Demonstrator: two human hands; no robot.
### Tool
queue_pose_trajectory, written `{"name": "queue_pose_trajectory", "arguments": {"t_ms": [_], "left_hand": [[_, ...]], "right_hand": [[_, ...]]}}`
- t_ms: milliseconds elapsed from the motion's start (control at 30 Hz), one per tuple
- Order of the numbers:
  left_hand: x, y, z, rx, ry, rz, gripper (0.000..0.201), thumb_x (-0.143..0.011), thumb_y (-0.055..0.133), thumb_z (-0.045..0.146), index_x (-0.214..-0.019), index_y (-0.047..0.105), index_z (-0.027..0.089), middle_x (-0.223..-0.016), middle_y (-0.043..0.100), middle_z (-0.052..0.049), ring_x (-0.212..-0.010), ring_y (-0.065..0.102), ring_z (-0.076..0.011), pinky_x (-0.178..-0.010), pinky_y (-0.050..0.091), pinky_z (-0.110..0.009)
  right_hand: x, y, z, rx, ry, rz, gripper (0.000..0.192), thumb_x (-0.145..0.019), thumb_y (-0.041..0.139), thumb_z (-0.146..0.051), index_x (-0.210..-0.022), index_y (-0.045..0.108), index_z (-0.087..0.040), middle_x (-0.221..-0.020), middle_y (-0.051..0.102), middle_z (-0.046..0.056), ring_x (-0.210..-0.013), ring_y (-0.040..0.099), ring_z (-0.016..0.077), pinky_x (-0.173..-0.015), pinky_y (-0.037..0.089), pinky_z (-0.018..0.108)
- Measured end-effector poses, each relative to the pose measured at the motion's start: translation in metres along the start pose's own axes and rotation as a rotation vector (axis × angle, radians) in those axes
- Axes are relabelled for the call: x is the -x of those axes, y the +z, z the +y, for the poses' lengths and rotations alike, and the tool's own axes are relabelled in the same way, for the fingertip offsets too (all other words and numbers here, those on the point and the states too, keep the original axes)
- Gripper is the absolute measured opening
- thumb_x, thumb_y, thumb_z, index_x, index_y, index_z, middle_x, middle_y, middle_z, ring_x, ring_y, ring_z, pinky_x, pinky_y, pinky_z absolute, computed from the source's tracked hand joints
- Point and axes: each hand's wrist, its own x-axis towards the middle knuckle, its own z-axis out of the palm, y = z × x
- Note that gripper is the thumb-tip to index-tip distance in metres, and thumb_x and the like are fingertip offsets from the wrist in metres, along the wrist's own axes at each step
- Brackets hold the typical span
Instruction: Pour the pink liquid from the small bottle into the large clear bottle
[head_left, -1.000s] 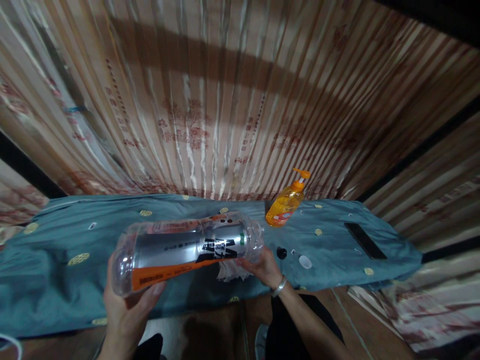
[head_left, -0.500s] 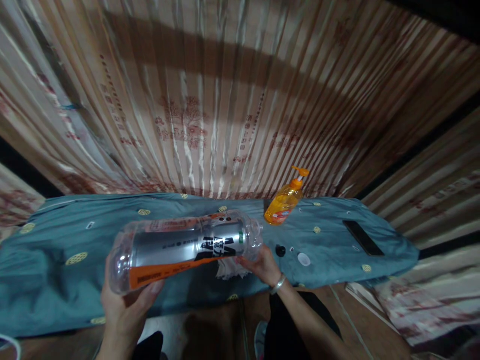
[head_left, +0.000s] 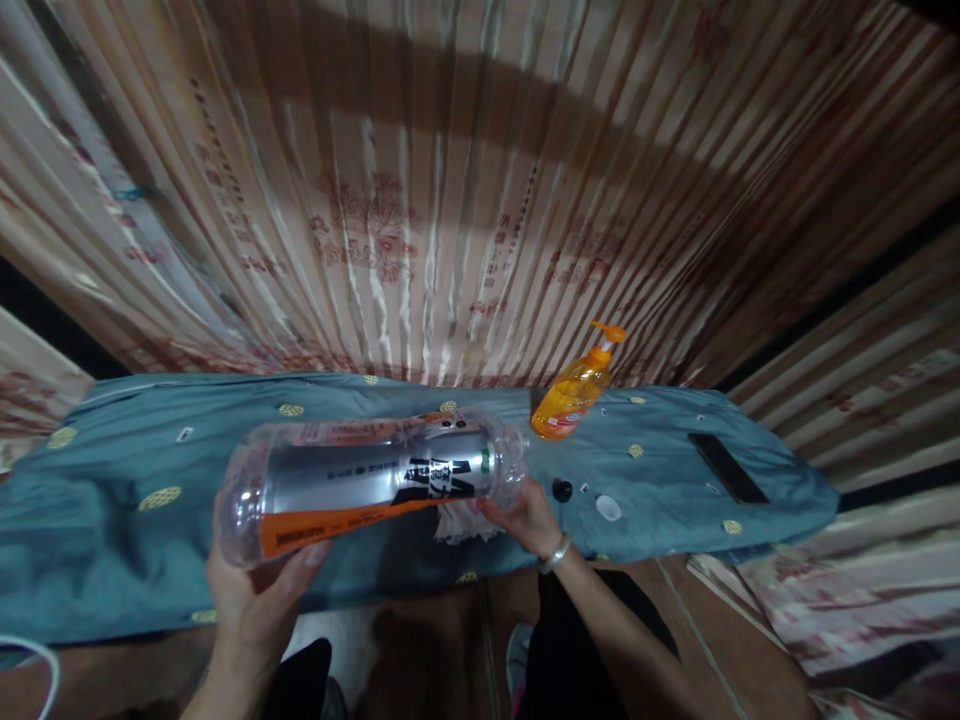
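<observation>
While both hands grasp it, left hand [head_left: 251,600] near-left, right hand [head_left: 525,515] rightward, the large clear empty plastic bottle [head_left: 371,480] seems light, crushable.

Bottle [head_left: 371,478] label: silver panel with large black characters near the neck end, not legible; a line of small dark print along the silver, too small to read; orange strip along the lower edge with tiny white print, unreadable. Small green mark beside the black characters. Soap bottle [head_left: 571,393]: white-and-red label low on its front, text blurred. Curtain [head_left: 450,200]: vertical columns of red printed characters and a red tree motif, none legible.
</observation>
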Motion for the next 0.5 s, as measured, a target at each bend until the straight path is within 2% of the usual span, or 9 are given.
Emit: {"name": "queue_pose_trajectory", "arguments": {"t_ms": [100, 200, 367, 500], "left_hand": [[-0.0019, -0.0041, -0.0044, -0.01, -0.022, 0.005, 0.089, -0.038, 0.092, 0.04, -0.121, 0.065, 0.024, -0.101, 0.07, -0.004, -0.097, 0.067, -0.0292, -0.091, 0.056, -0.043], [-0.0026, -0.0072, -0.0063, -0.017, -0.027, 0.004, 0.091, -0.036, 0.093, 0.039, -0.122, 0.064, 0.022, -0.103, 0.07, -0.005, -0.096, 0.068, -0.0295, -0.089, 0.057, -0.043], [-0.0017, -0.0068, -0.0054, -0.048, 0.025, -0.002, 0.089, -0.041, 0.092, 0.039, -0.124, 0.064, 0.024, -0.111, 0.069, -0.006, -0.113, 0.064, -0.0336, -0.107, 0.047, -0.051], [-0.0026, -0.0058, -0.0047, -0.057, 0.031, -0.027, 0.094, -0.042, 0.091, 0.041, -0.13, 0.062, 0.026, -0.124, 0.067, -0.009, -0.128, 0.057, -0.0382, -0.112, 0.041, -0.055]], "right_hand": [[0.0007, 0.0007, 0.0026, 0.002, -0.001, 0.019, 0.032, -0.073, 0.073, -0.036, -0.1, 0.069, -0.019, -0.098, 0.079, 0.009, -0.082, 0.075, 0.0276, -0.079, 0.063, 0.045], [0.0003, 0.0008, 0.0019, -0.004, -0.009, 0.013, 0.03, -0.073, 0.072, -0.036, -0.098, 0.069, -0.019, -0.096, 0.079, 0.009, -0.079, 0.075, 0.0266, -0.078, 0.063, 0.043], [-0.0011, -0.0001, -0.0027, 0.014, -0.009, 0.009, 0.021, -0.074, 0.071, -0.039, -0.086, 0.069, -0.022, -0.09, 0.079, 0.007, -0.079, 0.075, 0.0258, -0.078, 0.063, 0.042], [-0.0009, -0.0005, -0.0023, 0.002, -0.026, 0.002, 0.018, -0.074, 0.072, -0.037, -0.083, 0.07, -0.021, -0.086, 0.078, 0.006, -0.08, 0.074, 0.0265, -0.081, 0.063, 0.044]]}}
